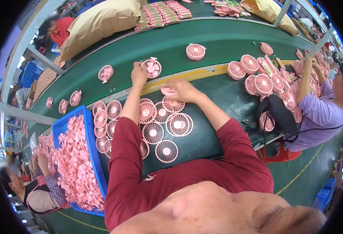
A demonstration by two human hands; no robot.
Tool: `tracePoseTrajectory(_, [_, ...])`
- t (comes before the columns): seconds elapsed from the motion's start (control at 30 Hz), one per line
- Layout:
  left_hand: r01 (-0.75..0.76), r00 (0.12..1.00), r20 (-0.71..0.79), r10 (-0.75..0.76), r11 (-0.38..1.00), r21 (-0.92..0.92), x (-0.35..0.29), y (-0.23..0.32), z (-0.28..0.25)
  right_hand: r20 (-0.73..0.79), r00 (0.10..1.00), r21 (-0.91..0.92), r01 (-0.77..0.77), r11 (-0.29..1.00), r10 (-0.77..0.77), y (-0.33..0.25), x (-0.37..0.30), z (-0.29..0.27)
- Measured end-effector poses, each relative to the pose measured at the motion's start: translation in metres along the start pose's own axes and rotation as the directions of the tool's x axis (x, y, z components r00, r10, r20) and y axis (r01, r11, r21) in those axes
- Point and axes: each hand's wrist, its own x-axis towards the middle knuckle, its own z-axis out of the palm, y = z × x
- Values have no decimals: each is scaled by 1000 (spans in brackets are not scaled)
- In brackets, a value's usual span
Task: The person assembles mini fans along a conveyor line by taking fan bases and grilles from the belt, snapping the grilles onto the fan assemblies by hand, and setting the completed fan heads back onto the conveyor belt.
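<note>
My left hand [138, 75] is closed on the side of a small pink fan [153, 68] at the near edge of the green conveyor belt [136, 50]. The fan's blades are uncovered. To its right and nearer me, my right hand [184, 91] is closed on a round pink fan cover [168, 91], slightly smeared by motion. Below both hands, several loose pink fan grilles [166, 151] lie on the dark green table, some overlapping. Left of my left arm, a blue bin [98, 171] holds a heap of pink fan blades [76, 160].
Several pink fans, including one at belt centre [196, 51], sit along the conveyor. A pile of fans [263, 84] lies right of me, beside a black bag [279, 114] and a co-worker in purple [321, 105]. Another co-worker [43, 191] sits left. Beyond the belt lies a large paper sack [101, 25].
</note>
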Motion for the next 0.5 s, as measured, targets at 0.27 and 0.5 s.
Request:
tracePoseTrajectory(0.27, [474,869,452,-204,77,-877,-78,44,-67,-139,956,911,21,413,260,-55,28,-12])
tracePoseTrajectory(0.5, [483,841,526,-124,-266,-834,-136,56,-88,-491,869,300,101,949,63,-79,22,13])
